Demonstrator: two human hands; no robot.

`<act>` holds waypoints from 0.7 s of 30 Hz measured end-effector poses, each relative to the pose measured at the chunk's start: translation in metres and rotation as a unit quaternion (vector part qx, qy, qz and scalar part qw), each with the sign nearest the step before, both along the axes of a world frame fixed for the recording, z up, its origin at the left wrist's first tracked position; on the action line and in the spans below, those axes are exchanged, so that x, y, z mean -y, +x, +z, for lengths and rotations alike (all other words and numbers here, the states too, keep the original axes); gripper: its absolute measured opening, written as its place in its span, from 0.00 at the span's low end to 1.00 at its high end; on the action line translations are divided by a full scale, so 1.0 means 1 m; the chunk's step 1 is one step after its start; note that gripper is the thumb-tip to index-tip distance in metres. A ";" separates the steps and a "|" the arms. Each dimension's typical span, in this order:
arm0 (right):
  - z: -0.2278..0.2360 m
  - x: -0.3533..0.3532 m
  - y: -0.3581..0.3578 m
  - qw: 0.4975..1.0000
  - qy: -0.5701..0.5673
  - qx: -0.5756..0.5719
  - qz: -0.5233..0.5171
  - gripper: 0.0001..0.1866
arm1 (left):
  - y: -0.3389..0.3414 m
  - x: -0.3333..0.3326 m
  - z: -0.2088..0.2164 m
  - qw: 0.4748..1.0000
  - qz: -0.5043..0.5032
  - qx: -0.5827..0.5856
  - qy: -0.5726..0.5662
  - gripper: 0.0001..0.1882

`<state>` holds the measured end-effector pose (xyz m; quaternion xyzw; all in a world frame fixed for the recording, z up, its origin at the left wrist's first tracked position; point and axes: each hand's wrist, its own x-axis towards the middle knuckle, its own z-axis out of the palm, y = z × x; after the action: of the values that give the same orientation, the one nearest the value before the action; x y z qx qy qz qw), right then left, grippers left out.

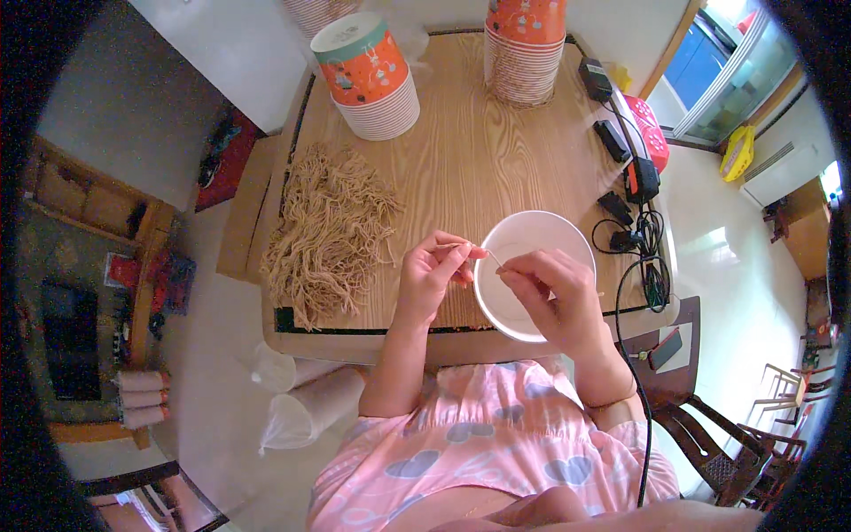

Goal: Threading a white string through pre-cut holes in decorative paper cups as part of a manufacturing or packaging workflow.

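Observation:
Over the near edge of the table, my left hand [427,279] is closed in a pinch, its thumb pressed to the fingertips. A thin, pale strand of cord [493,258] stretches from it to my right hand [567,297], whose thumb and forefinger are also pinched on the strand. A white round paper tub [541,232] stands beneath my right hand, which covers part of its rim. Its open top faces up, and the inside looks plain white. Left of my left hand lies a loose heap of tan twisted cords [332,230].
Nested orange-and-white paper tubs [377,80] stand at the far left, another tall stack [525,58] at the far right. Black cables [651,257] and power adapters [642,180] line the table's right edge. Bagged tubs [310,412] lie on the floor; a dark chair [722,443] stands right.

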<state>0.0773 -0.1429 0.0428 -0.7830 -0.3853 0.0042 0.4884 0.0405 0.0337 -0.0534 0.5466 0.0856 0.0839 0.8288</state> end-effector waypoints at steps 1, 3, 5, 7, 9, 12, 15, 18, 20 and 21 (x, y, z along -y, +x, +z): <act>0.000 0.000 0.000 1.000 0.000 0.001 0.000 0.05 | 0.000 0.000 0.001 1.000 -0.001 0.003 0.007 0.04; -0.002 0.000 0.000 1.000 -0.001 0.016 0.006 0.05 | 0.000 0.000 0.002 1.000 -0.002 0.007 0.014 0.04; 0.000 0.000 0.000 1.000 -0.007 0.016 0.007 0.05 | 0.001 0.001 0.002 0.999 -0.003 0.009 0.041 0.04; 0.001 0.000 0.000 1.000 -0.013 0.016 0.009 0.05 | 0.002 0.001 0.004 0.999 -0.003 0.006 0.036 0.04; 0.000 -0.001 0.000 1.000 -0.008 0.024 0.013 0.05 | 0.002 0.002 0.004 1.000 -0.002 0.002 0.031 0.03; 0.001 -0.002 0.000 1.000 -0.007 0.024 0.018 0.05 | 0.002 0.001 0.003 1.000 0.001 0.001 0.028 0.03; 0.002 -0.002 0.000 0.999 -0.015 0.024 0.016 0.05 | 0.003 0.001 0.005 0.999 -0.006 0.008 0.035 0.03; 0.000 -0.002 0.001 1.000 -0.012 0.024 0.014 0.05 | 0.002 0.002 0.009 0.999 -0.005 -0.002 0.032 0.02; 0.000 -0.004 0.002 1.000 -0.015 0.017 0.001 0.06 | 0.002 0.003 0.011 0.997 -0.005 -0.036 0.065 0.02; -0.001 -0.005 0.002 1.000 -0.018 0.010 -0.011 0.06 | 0.002 0.003 0.010 0.997 -0.005 -0.036 0.065 0.02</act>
<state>0.0798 -0.1379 0.0422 -0.7961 -0.3813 -0.0025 0.4699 0.0420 0.0303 -0.0439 0.6028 0.1072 0.0656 0.7880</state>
